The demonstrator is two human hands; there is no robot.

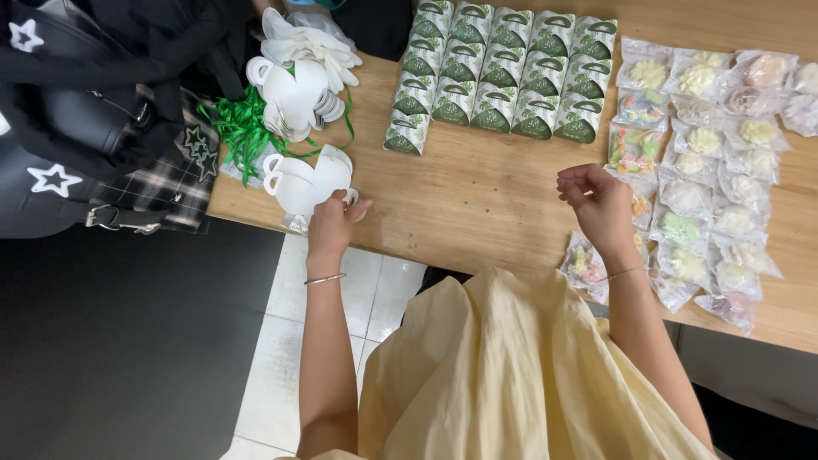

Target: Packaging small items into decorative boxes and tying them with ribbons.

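My left hand rests at the table's near-left edge, fingers closed on a flat white die-cut box blank from a small stack there. My right hand hovers over the wooden table with fingers curled loosely and nothing visible in it, next to clear packets of small sweets. Folded green-and-white handled boxes stand in rows at the far middle.
More white blanks and a bundle of green ribbon lie at the far left. A black bag and plaid cloth sit left of the table. Pale floor tiles show below.
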